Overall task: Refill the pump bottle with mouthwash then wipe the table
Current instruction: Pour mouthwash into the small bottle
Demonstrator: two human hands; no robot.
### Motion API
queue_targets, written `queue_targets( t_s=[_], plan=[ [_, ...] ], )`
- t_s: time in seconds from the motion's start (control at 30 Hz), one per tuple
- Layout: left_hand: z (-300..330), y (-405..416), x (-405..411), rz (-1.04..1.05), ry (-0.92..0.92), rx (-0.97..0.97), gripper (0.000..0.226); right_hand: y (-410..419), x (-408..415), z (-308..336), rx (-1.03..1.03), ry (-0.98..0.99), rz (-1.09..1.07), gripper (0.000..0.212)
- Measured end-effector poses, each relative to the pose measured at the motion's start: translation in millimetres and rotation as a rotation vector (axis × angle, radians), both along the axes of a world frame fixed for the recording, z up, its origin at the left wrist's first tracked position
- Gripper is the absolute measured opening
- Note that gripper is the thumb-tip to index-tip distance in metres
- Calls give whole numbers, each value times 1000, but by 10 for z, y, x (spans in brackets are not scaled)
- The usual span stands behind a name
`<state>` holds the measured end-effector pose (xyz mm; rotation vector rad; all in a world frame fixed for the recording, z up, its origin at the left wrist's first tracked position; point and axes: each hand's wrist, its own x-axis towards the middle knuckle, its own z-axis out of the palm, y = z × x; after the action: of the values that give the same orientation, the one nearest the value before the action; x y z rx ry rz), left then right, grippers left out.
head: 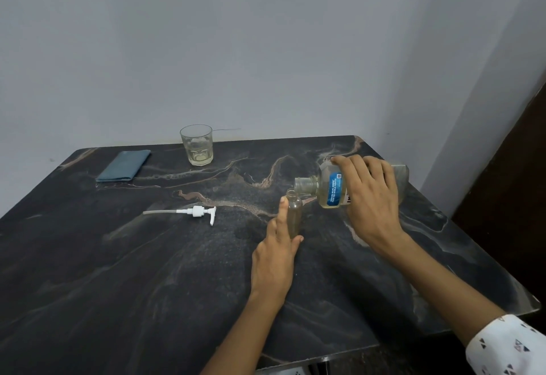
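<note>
The left hand [279, 252] wraps its fingers around the small clear pump bottle [294, 215], upright at frame centre, thumb up its left side. The right hand [369, 197] grips the mouthwash bottle [331, 188] from above — tipped sideways, its open neck just over the small bottle's mouth. Left of centre the white pump head [195, 212] lies flat on the dark marble table [118, 271]. In the upper left lies a folded blue cloth [124, 166] — a glass [197, 144] stands beside it.

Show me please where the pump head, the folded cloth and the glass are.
pump head [197, 212]: head view, on its white collar.
folded cloth [124, 166]: head view, on the middle of its top face.
glass [197, 145]: head view, on its side wall.
</note>
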<state>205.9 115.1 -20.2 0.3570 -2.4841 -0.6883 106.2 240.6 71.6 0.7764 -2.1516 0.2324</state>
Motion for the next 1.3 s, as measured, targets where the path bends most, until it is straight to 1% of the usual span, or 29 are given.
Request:
queue_targets(
  t_s=[0.13, 0.67, 0.93, 1.13, 1.3],
  plan=[
    [-4, 0, 2, 6, 7, 11, 89, -2, -14, -8, -1, 15, 2, 88],
    [-30, -4, -22, -3, 6, 6, 99, -2, -17, -14, -14, 42, 16, 88],
    [-30, -6, -13, -4, 3, 7, 99, 3, -5, 1, -22, 45, 27, 86],
    [-20, 0, -11, -2, 8, 4, 95, 1, -5, 7, -24, 34, 26, 86],
    [-26, -4, -15, -1, 6, 1, 98, 0, -5, 3, -18, 34, 25, 88]
  ],
)
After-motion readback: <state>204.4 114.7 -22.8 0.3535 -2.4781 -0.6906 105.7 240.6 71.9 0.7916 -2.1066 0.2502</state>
